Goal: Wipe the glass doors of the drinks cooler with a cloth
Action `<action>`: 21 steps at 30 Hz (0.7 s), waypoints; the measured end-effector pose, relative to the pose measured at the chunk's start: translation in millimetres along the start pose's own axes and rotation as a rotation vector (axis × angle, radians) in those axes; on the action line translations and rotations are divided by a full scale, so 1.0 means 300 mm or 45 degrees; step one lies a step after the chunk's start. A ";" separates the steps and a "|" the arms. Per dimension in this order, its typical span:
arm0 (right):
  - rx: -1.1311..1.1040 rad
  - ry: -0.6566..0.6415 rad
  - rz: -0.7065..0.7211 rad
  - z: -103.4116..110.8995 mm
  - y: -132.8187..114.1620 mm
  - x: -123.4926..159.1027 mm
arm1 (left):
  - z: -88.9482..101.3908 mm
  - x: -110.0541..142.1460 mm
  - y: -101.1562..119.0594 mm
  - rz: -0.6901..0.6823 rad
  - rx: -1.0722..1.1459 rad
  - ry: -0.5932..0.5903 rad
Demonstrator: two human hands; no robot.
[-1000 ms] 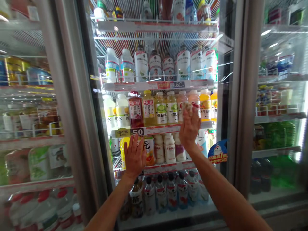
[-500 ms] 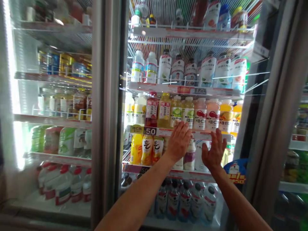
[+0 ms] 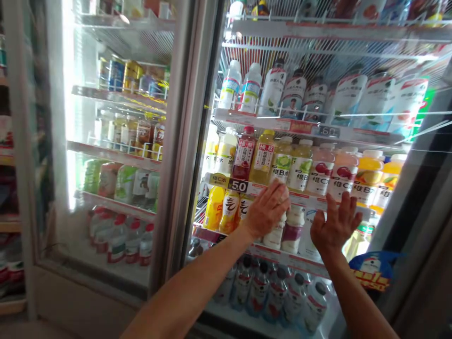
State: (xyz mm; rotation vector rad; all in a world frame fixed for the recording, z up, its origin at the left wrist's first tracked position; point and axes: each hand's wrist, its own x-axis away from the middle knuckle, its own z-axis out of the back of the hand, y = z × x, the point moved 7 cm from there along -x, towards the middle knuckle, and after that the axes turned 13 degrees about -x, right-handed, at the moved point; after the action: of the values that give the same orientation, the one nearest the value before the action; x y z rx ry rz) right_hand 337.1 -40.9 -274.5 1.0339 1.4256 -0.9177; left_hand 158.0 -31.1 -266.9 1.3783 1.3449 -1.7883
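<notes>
My left hand [image 3: 267, 210] reaches to the shelf edge below the green-labelled bottles [image 3: 281, 160], fingers together and slightly bent. A pale patch shows at its fingertips; I cannot make out what it is. Fingers spread and holding nothing visible, my right hand [image 3: 334, 225] is raised in front of the shelf edge below the pink drink bottles [image 3: 344, 172]. Whether either hand touches glass is unclear. Behind and beside the left hand stand yellow bottles [image 3: 230, 211] and a purple-and-white bottle [image 3: 292, 230] on the lower shelf.
A metal door frame [image 3: 187, 141] divides this lit drinks cooler from another one at left, where cans [image 3: 132, 76] and red-capped bottles [image 3: 117, 240] stand. A blue sticker [image 3: 372, 269] is right of my right forearm. Dark-capped bottles [image 3: 261, 282] fill the bottom shelf.
The view has turned left and tilted, so the shelves now slope and more of the left cooler shows. Both hands stay near the same shelf edge; the right hand's fingers are spread wider.
</notes>
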 end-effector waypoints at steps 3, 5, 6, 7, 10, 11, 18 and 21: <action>-0.015 -0.032 0.004 -0.002 0.004 0.001 | 0.031 0.052 -0.078 0.035 -0.078 0.027; -0.026 -0.025 0.001 -0.003 0.004 0.002 | 0.081 0.111 -0.241 0.262 -0.180 0.062; -0.028 -0.018 -0.001 -0.005 0.003 0.003 | 0.109 0.142 -0.321 0.424 -0.229 0.104; -0.026 -0.010 -0.005 -0.007 0.002 0.005 | 0.130 0.166 -0.371 0.547 -0.258 0.147; -0.013 0.012 -0.038 -0.011 -0.003 0.012 | 0.112 0.160 -0.301 0.554 -0.187 0.179; -0.011 0.017 -0.048 -0.011 -0.005 0.014 | 0.082 0.136 -0.212 0.428 -0.125 0.141; 0.002 -0.013 0.014 0.002 -0.013 0.025 | 0.024 0.194 0.022 -0.195 -0.025 -0.083; 0.001 -0.010 -0.016 0.003 -0.009 0.029 | 0.116 0.331 -0.273 0.189 -0.175 -0.021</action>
State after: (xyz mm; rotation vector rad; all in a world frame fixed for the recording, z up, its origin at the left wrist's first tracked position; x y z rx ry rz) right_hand 334.6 -41.7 -283.2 1.0218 1.4266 -0.9311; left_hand 39.8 -15.0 -326.0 1.3489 1.2958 -1.5778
